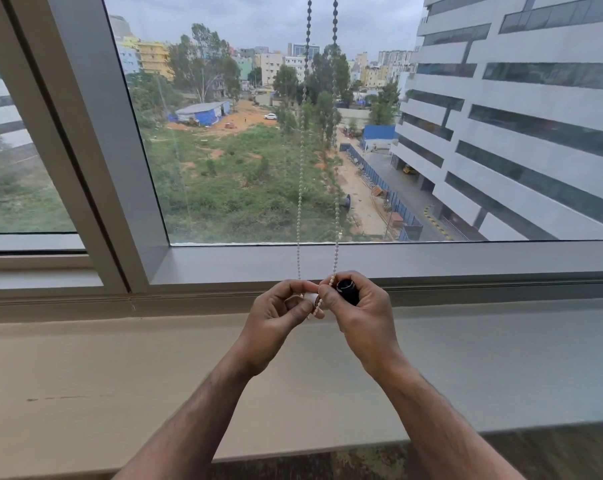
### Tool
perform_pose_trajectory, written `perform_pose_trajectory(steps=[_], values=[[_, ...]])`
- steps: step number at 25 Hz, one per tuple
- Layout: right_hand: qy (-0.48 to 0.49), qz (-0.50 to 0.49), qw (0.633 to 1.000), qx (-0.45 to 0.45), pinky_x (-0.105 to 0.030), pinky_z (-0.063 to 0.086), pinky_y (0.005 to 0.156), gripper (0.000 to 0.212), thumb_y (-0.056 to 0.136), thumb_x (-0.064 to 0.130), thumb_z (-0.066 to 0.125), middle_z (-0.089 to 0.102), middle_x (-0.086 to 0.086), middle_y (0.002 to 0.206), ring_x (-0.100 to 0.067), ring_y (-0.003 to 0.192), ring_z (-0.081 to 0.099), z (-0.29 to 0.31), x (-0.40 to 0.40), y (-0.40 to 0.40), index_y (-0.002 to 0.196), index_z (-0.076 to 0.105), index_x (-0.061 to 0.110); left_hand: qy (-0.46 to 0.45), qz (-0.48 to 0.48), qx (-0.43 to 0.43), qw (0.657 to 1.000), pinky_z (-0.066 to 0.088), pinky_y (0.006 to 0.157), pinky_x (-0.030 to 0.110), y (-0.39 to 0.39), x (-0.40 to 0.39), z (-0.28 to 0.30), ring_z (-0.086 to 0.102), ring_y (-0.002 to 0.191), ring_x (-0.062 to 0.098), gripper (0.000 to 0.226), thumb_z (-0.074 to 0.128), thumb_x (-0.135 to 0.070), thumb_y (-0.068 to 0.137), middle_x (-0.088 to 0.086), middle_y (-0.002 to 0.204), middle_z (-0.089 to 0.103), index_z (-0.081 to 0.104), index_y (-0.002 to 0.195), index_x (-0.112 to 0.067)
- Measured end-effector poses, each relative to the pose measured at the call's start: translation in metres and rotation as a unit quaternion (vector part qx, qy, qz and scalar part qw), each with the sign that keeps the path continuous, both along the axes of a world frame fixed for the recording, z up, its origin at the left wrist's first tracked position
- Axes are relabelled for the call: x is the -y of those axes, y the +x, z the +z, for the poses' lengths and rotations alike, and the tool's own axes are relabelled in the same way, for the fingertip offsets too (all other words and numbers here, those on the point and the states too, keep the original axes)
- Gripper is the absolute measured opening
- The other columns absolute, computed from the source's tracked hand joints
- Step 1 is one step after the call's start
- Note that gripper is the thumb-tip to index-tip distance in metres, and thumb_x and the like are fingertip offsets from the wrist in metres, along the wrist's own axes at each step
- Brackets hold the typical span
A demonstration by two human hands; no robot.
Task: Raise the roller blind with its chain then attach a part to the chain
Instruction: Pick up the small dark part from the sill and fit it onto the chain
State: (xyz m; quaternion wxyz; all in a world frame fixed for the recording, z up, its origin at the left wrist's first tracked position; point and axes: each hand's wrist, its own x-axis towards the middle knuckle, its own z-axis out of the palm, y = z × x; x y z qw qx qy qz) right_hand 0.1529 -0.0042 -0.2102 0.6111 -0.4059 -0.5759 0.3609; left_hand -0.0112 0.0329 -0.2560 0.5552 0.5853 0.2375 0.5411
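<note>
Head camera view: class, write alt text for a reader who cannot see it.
Two bare hands meet above a beige window sill, the left hand pinching a small white part and the right hand gripping a black part against the bottom loop of a hanging bead chain. Beyond the glass lie buildings and green ground.

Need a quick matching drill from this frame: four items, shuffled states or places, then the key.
Column 1
1. bead chain
2. black part
3. white part
4. window sill

Column 2
A. pinched in the left hand
B. hangs in two strands in front of the glass
C. beige, flat, below both hands
D. gripped in the right hand

Pairs: 1-B, 2-D, 3-A, 4-C
</note>
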Motion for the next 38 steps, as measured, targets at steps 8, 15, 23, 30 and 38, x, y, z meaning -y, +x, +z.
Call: perform_pose_trajectory(steps=[8,15,23,30,38], values=[[-0.035,-0.017,0.999,-0.003,-0.014,0.046,0.054,0.005,0.093,0.004,0.072,0.067,0.008,0.069,-0.001,0.056,0.057,-0.004,-0.008,0.006,0.093,0.07,0.0,-0.009,-0.038,-0.05,0.998,0.053,0.089,0.028,-0.002,0.0,-0.002,0.072,0.091,0.02,0.018,0.069,-0.016,0.094,0.006,0.092,0.077,0.072,0.112,-0.018],[-0.089,-0.021,0.996,0.006,-0.023,0.05,0.068,0.028,0.091,0.038,0.074,0.064,0.006,0.082,-0.009,0.073,0.058,-0.016,-0.001,0.007,0.111,0.063,0.023,0.008,-0.019,-0.101,0.995,0.054,0.082,0.026,0.0,-0.002,-0.004,0.069,0.083,0.017,0.023,0.068,-0.003,0.094,0.006,0.083,0.072,0.071,0.116,-0.006],[-0.128,-0.034,0.99,0.057,-0.027,0.053,0.08,0.02,0.095,0.026,0.065,0.068,0.001,0.101,-0.011,0.09,0.064,-0.054,0.026,0.014,0.113,0.058,0.032,0.019,-0.01,-0.088,0.996,0.049,0.085,0.04,-0.005,-0.005,-0.002,0.058,0.087,0.029,0.023,0.071,-0.006,0.089,0.041,0.102,0.064,0.07,0.112,-0.004],[-0.058,-0.092,0.991,0.082,-0.035,0.057,0.09,0.029,0.091,0.012,0.075,0.069,0.0,0.109,-0.019,0.103,0.068,-0.053,0.03,0.009,0.114,0.063,0.027,0.016,-0.029,-0.09,0.995,0.05,0.083,0.038,-0.007,-0.007,-0.006,0.059,0.087,0.025,0.027,0.074,-0.01,0.088,0.011,0.091,0.069,0.075,0.115,-0.016],[-0.026,-0.101,0.99,0.099,-0.046,0.057,0.089,0.032,0.088,0.013,0.078,0.069,0.002,0.107,-0.021,0.101,0.068,-0.052,0.033,0.006,0.112,0.063,0.028,0.028,-0.023,-0.098,0.995,0.051,0.084,0.044,-0.012,-0.006,-0.006,0.06,0.089,0.027,0.026,0.077,-0.02,0.086,0.034,0.103,0.067,0.077,0.112,-0.02]])
